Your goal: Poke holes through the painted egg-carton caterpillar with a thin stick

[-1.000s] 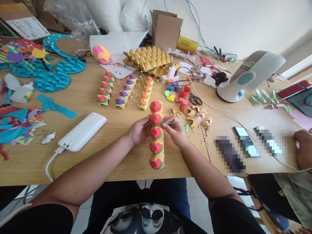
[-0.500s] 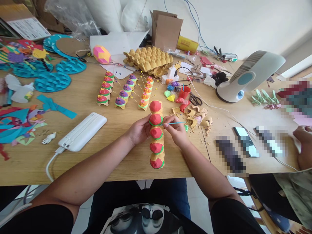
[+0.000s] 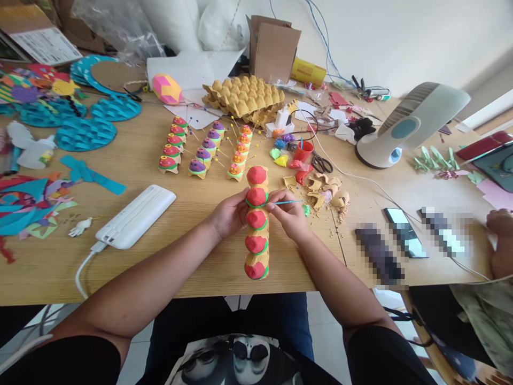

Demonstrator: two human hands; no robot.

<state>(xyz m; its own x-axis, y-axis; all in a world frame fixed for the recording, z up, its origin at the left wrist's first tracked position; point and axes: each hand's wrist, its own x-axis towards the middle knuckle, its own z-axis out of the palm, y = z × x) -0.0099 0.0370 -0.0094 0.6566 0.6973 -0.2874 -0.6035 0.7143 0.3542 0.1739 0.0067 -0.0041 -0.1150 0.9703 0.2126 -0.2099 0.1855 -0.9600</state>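
Observation:
A painted egg-carton strip with several red domes ringed in green lies on the wooden table, pointing away from me. My left hand grips its left side near the second dome. My right hand pinches a thin blue paintbrush, whose tip rests at the green ring on the strip's right side.
Three rows of small painted carton strips stand behind. A white power bank lies left, carton scraps, scissors and a red cup right. Farther right are a fan, a phone and another person's hand.
My hands and the strip have hardly moved. The other person's hand at the right edge has shifted slightly.

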